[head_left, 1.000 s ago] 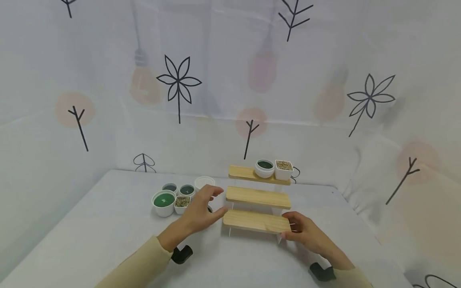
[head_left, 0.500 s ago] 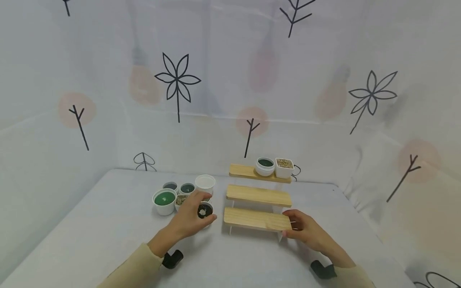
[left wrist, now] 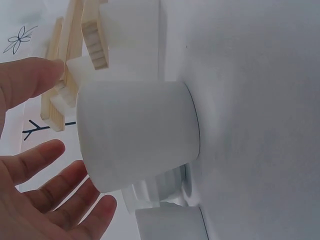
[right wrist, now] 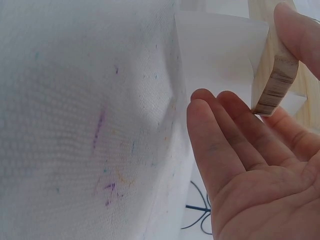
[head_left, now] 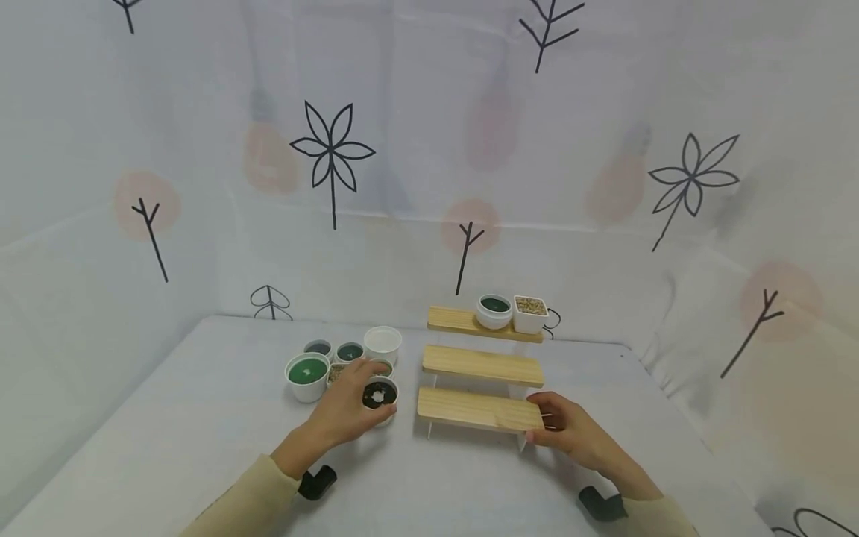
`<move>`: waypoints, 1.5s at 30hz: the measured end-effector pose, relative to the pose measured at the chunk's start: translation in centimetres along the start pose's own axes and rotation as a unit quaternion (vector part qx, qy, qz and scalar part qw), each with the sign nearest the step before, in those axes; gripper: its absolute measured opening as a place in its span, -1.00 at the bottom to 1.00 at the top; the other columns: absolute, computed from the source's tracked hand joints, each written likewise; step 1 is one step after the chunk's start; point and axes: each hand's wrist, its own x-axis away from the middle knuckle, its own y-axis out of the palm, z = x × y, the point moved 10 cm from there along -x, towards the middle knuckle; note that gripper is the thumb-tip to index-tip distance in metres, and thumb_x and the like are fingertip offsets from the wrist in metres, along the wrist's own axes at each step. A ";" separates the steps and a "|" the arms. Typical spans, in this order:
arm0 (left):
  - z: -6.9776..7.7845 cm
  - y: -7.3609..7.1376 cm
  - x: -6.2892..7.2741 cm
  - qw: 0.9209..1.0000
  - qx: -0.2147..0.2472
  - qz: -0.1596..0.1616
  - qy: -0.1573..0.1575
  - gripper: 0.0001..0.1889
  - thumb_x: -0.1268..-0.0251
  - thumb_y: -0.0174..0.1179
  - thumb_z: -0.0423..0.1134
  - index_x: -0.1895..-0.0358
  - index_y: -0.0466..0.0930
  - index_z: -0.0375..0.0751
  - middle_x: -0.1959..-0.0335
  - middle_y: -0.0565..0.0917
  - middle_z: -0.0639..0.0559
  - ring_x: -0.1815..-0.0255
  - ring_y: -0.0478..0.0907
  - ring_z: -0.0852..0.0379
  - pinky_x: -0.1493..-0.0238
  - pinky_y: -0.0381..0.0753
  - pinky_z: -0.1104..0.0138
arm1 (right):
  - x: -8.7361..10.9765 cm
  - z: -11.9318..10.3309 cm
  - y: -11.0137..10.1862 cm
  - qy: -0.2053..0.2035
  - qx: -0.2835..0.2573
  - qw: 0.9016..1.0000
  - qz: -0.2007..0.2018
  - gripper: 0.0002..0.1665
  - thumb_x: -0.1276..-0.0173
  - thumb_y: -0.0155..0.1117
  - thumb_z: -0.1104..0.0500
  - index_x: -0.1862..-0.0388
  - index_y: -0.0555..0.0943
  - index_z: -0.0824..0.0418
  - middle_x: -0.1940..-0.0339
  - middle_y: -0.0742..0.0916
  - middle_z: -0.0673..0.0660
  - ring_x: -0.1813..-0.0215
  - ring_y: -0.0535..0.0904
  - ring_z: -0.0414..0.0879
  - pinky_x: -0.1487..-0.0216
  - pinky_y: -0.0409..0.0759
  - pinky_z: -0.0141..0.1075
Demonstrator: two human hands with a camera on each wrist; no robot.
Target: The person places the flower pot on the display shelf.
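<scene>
My left hand (head_left: pixel 342 406) curves around a small white pot (head_left: pixel 379 394) with dark filling and a pale piece on top. In the left wrist view its thumb and fingers spread around the rim end of this white pot (left wrist: pixel 140 135), with a gap on the thumb side. At the right end of a three-tier stand, my right hand (head_left: pixel 573 436) holds the lowest wooden shelf (head_left: pixel 479 409), thumb at the front corner and fingers at the back one. The right wrist view shows the thumb and index finger spanning the board's end (right wrist: pixel 276 82), other fingers extended.
Several white pots, among them a large green-filled one (head_left: pixel 307 373) and a plain white one (head_left: pixel 382 341), cluster beyond my left hand. The top shelf (head_left: pixel 450 319) bears a round pot (head_left: pixel 493 310) and a square pot (head_left: pixel 530 313). A printed cloth hangs behind the table.
My left hand has moved left and down from beside the lowest shelf to the dark-filled pot, and its fingers now lie around it. The right hand has stayed at the shelf's end.
</scene>
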 end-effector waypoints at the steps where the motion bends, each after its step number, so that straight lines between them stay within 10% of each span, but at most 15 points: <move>1: -0.1 0.0 0.0 1.000 -0.002 0.000 -0.002 -0.37 0.06 0.47 -0.04 -0.12 0.50 -0.16 -0.06 0.52 -0.03 -0.11 0.47 -0.02 -0.13 0.49 0.08 | 0.0 0.0 0.0 0.000 0.001 1.000 0.000 -0.30 -0.20 0.41 0.14 -0.22 0.35 0.40 -0.09 0.56 0.33 -0.02 0.59 0.11 0.09 0.59 -0.31; 45: -2.5 1.3 0.4 0.994 -0.004 -0.049 -0.099 -0.25 0.18 0.51 0.01 -0.12 0.48 -0.32 0.03 0.53 -0.12 -0.03 0.47 -0.05 -0.10 0.48 0.06 | -0.1 0.4 0.0 -0.009 0.006 1.000 -0.001 -0.30 -0.20 0.41 0.13 -0.21 0.35 0.39 -0.07 0.58 0.33 -0.02 0.59 0.11 0.10 0.59 -0.33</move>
